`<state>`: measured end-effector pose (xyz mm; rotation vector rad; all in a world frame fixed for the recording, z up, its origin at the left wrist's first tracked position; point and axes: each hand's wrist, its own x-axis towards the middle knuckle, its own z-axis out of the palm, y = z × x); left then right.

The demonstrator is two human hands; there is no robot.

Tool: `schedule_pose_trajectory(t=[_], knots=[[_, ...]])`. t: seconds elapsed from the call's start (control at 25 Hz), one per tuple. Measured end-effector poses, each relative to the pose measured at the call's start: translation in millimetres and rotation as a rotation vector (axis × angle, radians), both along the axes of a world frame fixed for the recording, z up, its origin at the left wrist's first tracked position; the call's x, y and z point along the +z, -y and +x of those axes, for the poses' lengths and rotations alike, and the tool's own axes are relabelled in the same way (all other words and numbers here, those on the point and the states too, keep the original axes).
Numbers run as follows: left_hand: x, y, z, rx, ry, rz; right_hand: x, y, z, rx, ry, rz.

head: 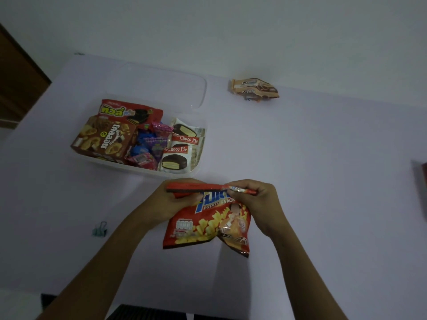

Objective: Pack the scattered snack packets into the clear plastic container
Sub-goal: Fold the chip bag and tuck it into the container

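Note:
A red potato snack bag [208,225] hangs above the white table, held by its folded top edge. My left hand [172,199] grips the left end of that fold and my right hand [256,202] pinches the right end. Beyond them stands the clear plastic container [198,107], open, filled with a brown biscuit box [104,139], a red packet [131,112], two Choco Pie packets [182,151] and several small purple and pink packets [150,144]. A tan snack packet [254,90] lies alone at the far right of the table.
A green binder clip [99,229] lies on the table left of my left forearm. A red object [424,179] shows at the right frame edge. The white table [323,181] meets a wall behind; a dark wooden panel [16,84] is far left.

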<state>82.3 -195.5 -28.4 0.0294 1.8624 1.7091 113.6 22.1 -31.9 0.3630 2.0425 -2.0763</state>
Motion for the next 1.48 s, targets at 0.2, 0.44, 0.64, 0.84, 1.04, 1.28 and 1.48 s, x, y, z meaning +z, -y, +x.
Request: schedule_pose_trajectory(t=[0.2,0.44,0.64,0.84,1.04,1.28,1.48], knots=[[-3,6,1,0.014,0.052,0.034,-4,2,8,0.009,0.025,-0.004],[1,14,5,0.089,0.092,0.069,-3,8,9,0.046,0.039,0.029],[13,32,-3,0.040,-0.080,0.081,1,15,8,0.091,0.036,0.072],[14,44,-3,-0.190,-0.260,-0.231,0,20,10,0.108,0.067,0.090],[-5,49,6,-0.246,-0.350,-0.361,-11,30,20,0.188,0.137,0.142],[-8,47,6,-0.295,-0.300,-0.427,-14,36,21,0.153,0.138,0.136],[-4,46,-1,-0.450,-0.401,-0.584,-13,43,19,0.151,0.133,0.168]])
